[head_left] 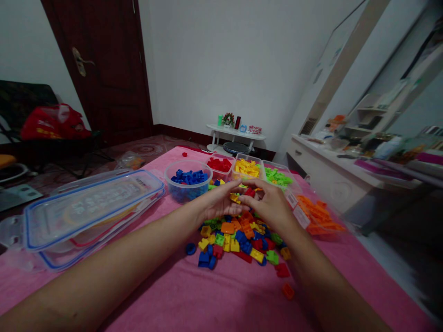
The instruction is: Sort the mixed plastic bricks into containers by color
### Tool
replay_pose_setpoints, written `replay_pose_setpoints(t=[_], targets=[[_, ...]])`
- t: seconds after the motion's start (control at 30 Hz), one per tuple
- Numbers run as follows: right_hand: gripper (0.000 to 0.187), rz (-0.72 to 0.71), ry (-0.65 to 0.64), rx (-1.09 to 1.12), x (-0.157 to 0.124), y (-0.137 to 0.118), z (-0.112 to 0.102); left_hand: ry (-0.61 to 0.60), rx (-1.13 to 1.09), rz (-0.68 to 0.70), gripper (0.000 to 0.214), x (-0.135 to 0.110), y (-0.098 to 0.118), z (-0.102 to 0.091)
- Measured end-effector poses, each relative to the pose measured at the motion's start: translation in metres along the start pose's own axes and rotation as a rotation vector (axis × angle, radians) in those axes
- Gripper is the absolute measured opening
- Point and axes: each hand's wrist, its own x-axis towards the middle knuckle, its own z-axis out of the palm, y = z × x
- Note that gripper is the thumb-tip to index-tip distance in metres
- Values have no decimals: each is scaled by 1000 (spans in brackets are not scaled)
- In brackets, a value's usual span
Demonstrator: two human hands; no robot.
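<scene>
Both my hands meet above a heap of mixed coloured plastic blocks (238,240) on a pink cloth (214,299). My left hand (219,200) is cupped palm-up, with a yellow block (235,198) and others resting in it. My right hand (272,203) has its fingers curled and pinches a red block (249,192) at the left hand's fingertips. Behind the hands stand sorting tubs: a round one of blue blocks (188,177), then red (219,164), yellow (246,168) and green (278,177). A tub of orange blocks (320,214) lies to the right.
Stacked clear container lids with blue rims (86,207) lie at the left on the cloth. A white dresser (328,170) stands to the right, a small white table (235,133) at the back wall, a dark door (104,64) behind.
</scene>
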Motion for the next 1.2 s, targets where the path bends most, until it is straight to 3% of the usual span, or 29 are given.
replay_pose_setpoints(t=[0.1,0.23,0.37,0.43,0.53,0.67,0.8,1.0,1.1,1.2], targets=[[36,-18,7,44,-1,-4,0,-13,-80,-43,35,1,0,-1],[28,-52,44,62,-1,-7,-2,10,-129,24,23,0,1,0],[22,-87,109,77,-1,-7,-5,120,17,42,14,-5,10,5],[22,-106,117,73,-1,-6,-6,129,122,151,13,-11,21,8],[18,-108,116,46,-1,-6,-6,235,351,374,16,-21,43,4],[14,-104,101,4,-1,-4,-4,585,897,669,22,-32,71,-17],[14,-119,118,-5,0,1,-6,794,1380,701,28,-35,82,-42],[17,-72,175,-55,5,9,-26,788,1719,569,27,-33,77,-53],[19,-41,230,-88,9,17,-42,768,1692,684,27,-29,70,-44],[20,-5,202,-198,12,29,-52,593,1627,814,26,-21,56,-31]])
